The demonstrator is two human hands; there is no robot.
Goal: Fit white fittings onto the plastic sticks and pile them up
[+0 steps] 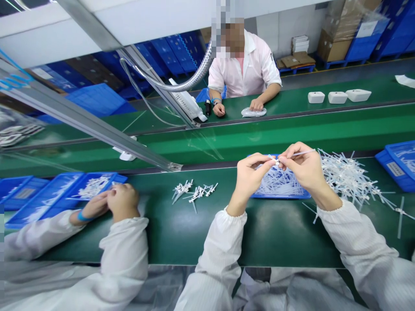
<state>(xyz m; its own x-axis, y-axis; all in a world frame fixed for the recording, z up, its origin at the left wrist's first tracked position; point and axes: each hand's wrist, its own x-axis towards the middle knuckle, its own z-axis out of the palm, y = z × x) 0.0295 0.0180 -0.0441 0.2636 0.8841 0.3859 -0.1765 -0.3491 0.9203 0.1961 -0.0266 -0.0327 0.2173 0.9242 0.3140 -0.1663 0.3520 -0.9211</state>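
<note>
In the head view my left hand [253, 175] is closed, thumb and fingertips pinching a small white plastic connector [276, 161]. My right hand [301, 170] is also closed and meets it at the connector; a thin translucent white tube [303, 152] sticks out rightward from its fingers. How the tube and connector sit together is hidden by the fingertips. Below and behind both hands stands a blue tray [280, 197] full of thin white tubes [280, 181]. A large heap of white connectors with tubes [346, 175] lies to the right of my right hand.
Two small piles of tubed white pieces [202, 191] lie left of my hands. At far left, a co-worker's hands [121, 201] work by blue trays [61, 194]. Another blue tray [400, 162] stands far right. Across the line sits a person [244, 73]. A metal post [97, 125] slants overhead.
</note>
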